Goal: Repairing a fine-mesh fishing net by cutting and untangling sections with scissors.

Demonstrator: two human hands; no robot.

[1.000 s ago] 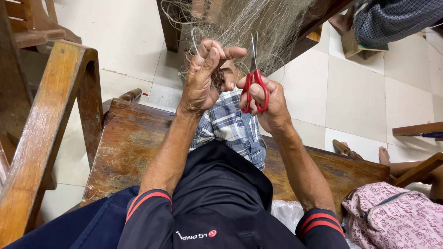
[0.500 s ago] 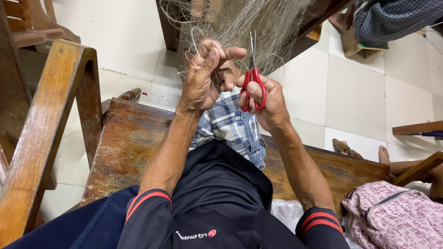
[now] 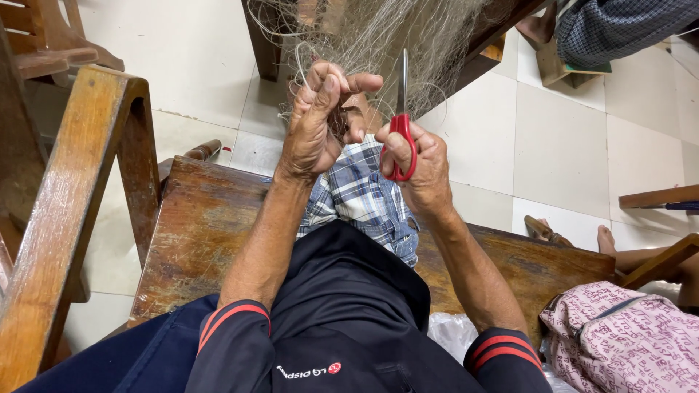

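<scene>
a: what are the hands doing?
b: left hand (image 3: 314, 120) is closed, pinching strands of the pale fishing net (image 3: 378, 33) at the far side. right hand (image 3: 416, 164) grips red-handled scissors (image 3: 401, 124) just right of it (blades pointing up), above the wooden bench (image 3: 204, 225).

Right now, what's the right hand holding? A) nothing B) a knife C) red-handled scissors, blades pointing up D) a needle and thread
C: the right hand grips red-handled scissors with the blades pointing up toward the pale netting, which the left hand pinches.
</scene>
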